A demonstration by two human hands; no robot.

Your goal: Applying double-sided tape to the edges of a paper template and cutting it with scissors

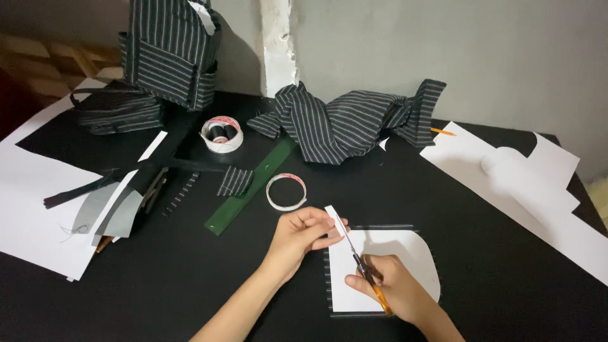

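the left hand (303, 235) pinches a white paper strip (336, 221) at five o'clock on the black tabletop (190, 278); the right hand (392, 288) grips orange-handled scissors (366, 272) over the round-cornered paper piece (386, 269); its striped edge is partly hidden.

A black table top (190, 278) fills most of the view and is pushed up against a plain grey wall (443, 44). A vertical strip of chipped white plaster (278, 44) is seen on the wall left of centre. Pale wooden slats (57, 60) are visible at the upper left corner, and the scene is lit evenly and softly from above.
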